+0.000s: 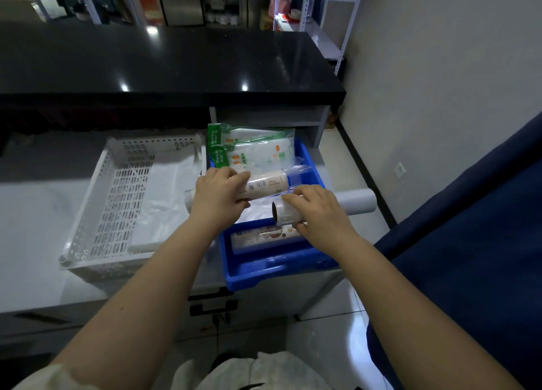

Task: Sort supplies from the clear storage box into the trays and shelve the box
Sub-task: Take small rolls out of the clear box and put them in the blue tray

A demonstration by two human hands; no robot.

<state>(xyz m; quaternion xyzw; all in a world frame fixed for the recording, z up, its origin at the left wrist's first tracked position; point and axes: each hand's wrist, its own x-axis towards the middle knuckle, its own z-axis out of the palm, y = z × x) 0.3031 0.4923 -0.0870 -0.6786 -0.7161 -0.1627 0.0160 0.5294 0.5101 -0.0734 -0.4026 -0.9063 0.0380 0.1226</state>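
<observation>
My left hand [218,194] grips a beige labelled roll [268,184] wrapped in clear film, held over the blue tray [264,268]. Just to its right, my right hand [318,213] holds a long white roll [286,213] with a brown core; its far end [359,200] sticks out past the tray's right side. In the tray lie green-and-white packets [255,147] at the back and a flat labelled pack [264,237] at the front. A white perforated tray [117,202] stands to the left with clear plastic bags [164,196] inside. The clear storage box is not in view.
Both trays sit on a grey worktop [35,228] below a raised black counter [164,64]. A metal shelving rack [322,23] stands at the back right by the wall. A dark blue surface [469,243] lies close on my right. A cabinet handle [212,307] is under the worktop edge.
</observation>
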